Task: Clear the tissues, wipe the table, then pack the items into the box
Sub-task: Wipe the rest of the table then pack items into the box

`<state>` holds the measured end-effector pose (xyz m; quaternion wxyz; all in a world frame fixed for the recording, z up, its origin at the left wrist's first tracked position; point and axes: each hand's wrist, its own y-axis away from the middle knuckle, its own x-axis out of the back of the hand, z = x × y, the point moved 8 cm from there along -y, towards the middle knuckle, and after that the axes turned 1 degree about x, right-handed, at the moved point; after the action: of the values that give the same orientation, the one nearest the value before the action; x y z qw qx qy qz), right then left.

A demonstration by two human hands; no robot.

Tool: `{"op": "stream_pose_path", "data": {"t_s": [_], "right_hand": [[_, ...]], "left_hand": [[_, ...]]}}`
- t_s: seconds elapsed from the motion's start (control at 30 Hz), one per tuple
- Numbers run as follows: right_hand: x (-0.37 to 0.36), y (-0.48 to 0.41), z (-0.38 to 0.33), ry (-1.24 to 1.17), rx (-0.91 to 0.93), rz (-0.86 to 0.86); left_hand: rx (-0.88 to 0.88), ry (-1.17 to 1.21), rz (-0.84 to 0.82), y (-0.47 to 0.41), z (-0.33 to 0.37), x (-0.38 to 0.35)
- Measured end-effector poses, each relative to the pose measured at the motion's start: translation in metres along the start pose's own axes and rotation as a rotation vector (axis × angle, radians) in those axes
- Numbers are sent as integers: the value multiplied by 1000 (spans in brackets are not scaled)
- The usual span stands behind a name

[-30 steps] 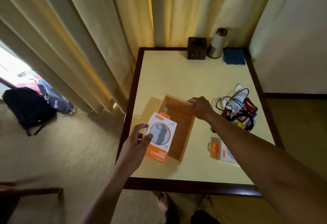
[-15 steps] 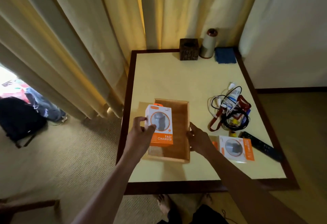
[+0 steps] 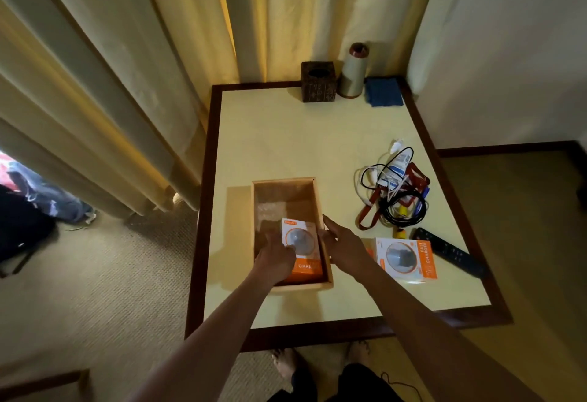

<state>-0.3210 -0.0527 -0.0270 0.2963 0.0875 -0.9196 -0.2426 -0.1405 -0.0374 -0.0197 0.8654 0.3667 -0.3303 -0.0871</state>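
An open wooden box [image 3: 254, 207] stands on the cream table [image 3: 286, 134] near its front edge. Inside the box's near end lies a white-and-orange fast charger pack [image 3: 301, 240], and my left hand [image 3: 274, 258] holds it by its left side, down in the box. My right hand [image 3: 344, 246] grips the box's right wall. A second charger pack [image 3: 405, 258] lies flat on the table just right of that hand. A tangle of cables, a tube and a red strap [image 3: 397, 191] sits further right.
A black remote [image 3: 451, 252] lies by the table's right edge, a small yellow item [image 3: 401, 232] near it. At the back stand a dark tissue holder [image 3: 318, 81], a thread cone [image 3: 353, 72] and a blue cloth [image 3: 382, 91]. Curtains hang left and behind; bags lie on the carpet at left.
My left hand has lowered the charger pack from above the box down into its near end. My right hand has moved from the box's far corner to its right wall.
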Motion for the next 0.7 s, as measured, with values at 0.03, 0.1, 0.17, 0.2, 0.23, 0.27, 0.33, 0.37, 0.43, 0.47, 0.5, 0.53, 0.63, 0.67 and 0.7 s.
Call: {"op": "stream_pose_path", "data": {"t_s": [0.03, 0.1, 0.17, 0.2, 0.23, 0.27, 0.33, 0.37, 0.43, 0.47, 0.5, 0.53, 0.63, 0.67, 0.7], "right_hand": [[-1, 0, -1, 2, 7, -3], [1, 1, -2, 25, 10, -2], [2, 1, -4, 63, 28, 4], [4, 2, -6, 70, 38, 10], [5, 3, -7, 61, 45, 18], [6, 4, -8, 44, 44, 26], [8, 8, -8, 23, 47, 45], [7, 9, -8, 25, 49, 52], [5, 13, -4, 22, 45, 60], [4, 16, -2, 21, 41, 61], [3, 18, -2, 23, 45, 65], [3, 20, -2, 25, 48, 66], [2, 23, -3, 12, 51, 73], [3, 24, -4, 10, 51, 70], [3, 24, -5, 12, 53, 63]], "left_hand": [[11, -23, -14, -3, -2, -3], [3, -74, -29, -9, -6, -9], [-15, -122, -29, -11, -7, -10], [-31, -160, -28, -12, -6, -11], [-49, -200, -23, -12, -5, -12], [-67, -242, -16, -12, -2, -13], [-96, -320, 3, -11, 0, -13], [-98, -336, 15, -14, -1, -12], [-109, -319, 18, -16, -3, -15], [-116, -301, 13, -14, -3, -15], [-114, -292, 15, -15, -5, -15], [-124, -296, 18, -15, -5, -15], [-121, -300, -11, -17, -9, -16], [-129, -316, -15, -15, -8, -15], [-125, -345, -29, -14, -9, -14]]}}
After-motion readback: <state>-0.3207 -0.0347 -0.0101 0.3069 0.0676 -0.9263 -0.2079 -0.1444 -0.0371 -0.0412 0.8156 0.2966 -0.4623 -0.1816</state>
